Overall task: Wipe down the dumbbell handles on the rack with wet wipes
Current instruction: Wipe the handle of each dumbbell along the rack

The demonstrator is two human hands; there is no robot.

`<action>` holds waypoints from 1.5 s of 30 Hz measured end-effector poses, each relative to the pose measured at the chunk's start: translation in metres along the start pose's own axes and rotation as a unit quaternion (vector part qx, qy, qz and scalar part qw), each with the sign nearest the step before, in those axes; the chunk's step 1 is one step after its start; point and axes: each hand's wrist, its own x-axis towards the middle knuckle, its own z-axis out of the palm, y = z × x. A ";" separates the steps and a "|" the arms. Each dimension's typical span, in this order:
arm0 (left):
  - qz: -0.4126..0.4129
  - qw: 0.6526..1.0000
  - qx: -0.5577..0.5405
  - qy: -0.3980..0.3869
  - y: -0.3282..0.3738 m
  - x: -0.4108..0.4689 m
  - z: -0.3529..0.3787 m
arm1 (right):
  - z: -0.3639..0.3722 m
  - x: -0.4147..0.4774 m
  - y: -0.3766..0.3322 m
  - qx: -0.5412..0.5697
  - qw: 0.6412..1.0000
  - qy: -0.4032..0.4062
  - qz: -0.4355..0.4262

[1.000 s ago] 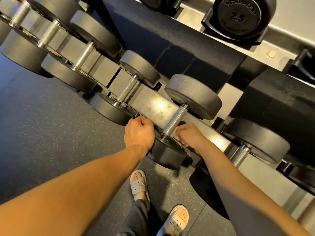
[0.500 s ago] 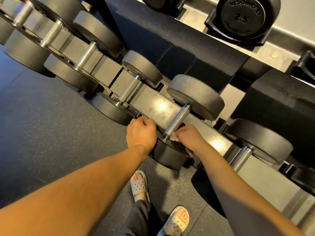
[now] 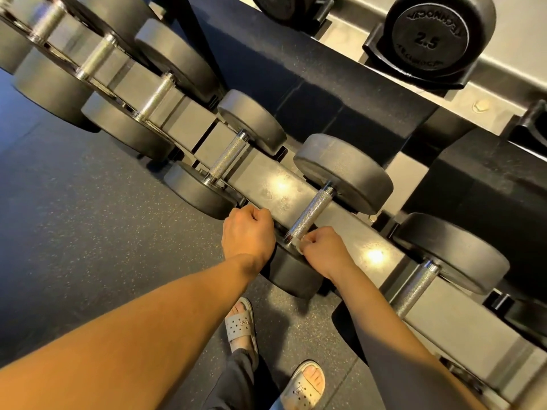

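Right grip [image 3: 321,251] still pinches wipe [image 3: 298,245] at handle's [image 3: 309,216] 7 o'clock end; left grip [image 3: 247,232] stays curled against rack [image 3: 266,179], hold unclear.

We only see a sliver of the wipe [image 3: 298,247], rest is buried in the right hand [image 3: 322,251]. Can't tell if the left hand [image 3: 247,232] grips anything tbh. Top-left dumbbells [image 3: 44,28] blurry & cut off by the edge.

Beige sandals [image 3: 240,324] (perforated) stand on speckled floor [image 3: 88,217].
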 end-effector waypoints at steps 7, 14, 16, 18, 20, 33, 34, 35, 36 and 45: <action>-0.004 1.000 0.004 0.005 0.002 -0.001 -0.001 | -0.007 -0.012 -0.028 -0.096 0.973 0.018 -0.207; -0.007 1.000 0.004 -0.005 0.005 -0.002 -0.004 | -0.045 0.012 -0.067 -0.578 0.768 0.109 -0.253; -0.012 1.000 -0.004 -0.010 0.003 -0.002 -0.005 | -0.044 0.011 -0.059 -0.547 0.792 0.157 -0.222; -0.015 1.000 -0.007 -0.014 0.003 -0.002 -0.004 | -0.028 0.004 -0.043 -0.473 0.826 0.191 -0.240; -0.015 1.000 -0.004 -0.011 0.004 -0.002 -0.004 | -0.012 -0.003 -0.025 -0.388 0.866 0.136 -0.284; 0.001 1.000 0.003 -0.001 0.003 0.000 -0.005 | -0.008 0.018 -0.045 0.598 0.736 0.308 0.071; 0.005 1.000 0.009 0.001 0.003 0.000 -0.004 | -0.001 0.019 -0.048 0.554 0.765 0.327 0.042; 0.008 1.000 0.013 0.000 0.004 0.000 -0.005 | 0.004 0.018 -0.049 0.498 0.797 0.341 0.019; 0.009 1.000 0.015 0.000 0.004 0.000 -0.005 | 0.006 0.016 -0.046 0.444 0.826 0.347 0.005; 0.002 1.000 0.012 0.001 0.005 -0.002 -0.005 | -0.022 0.021 -0.010 0.551 0.812 0.114 0.153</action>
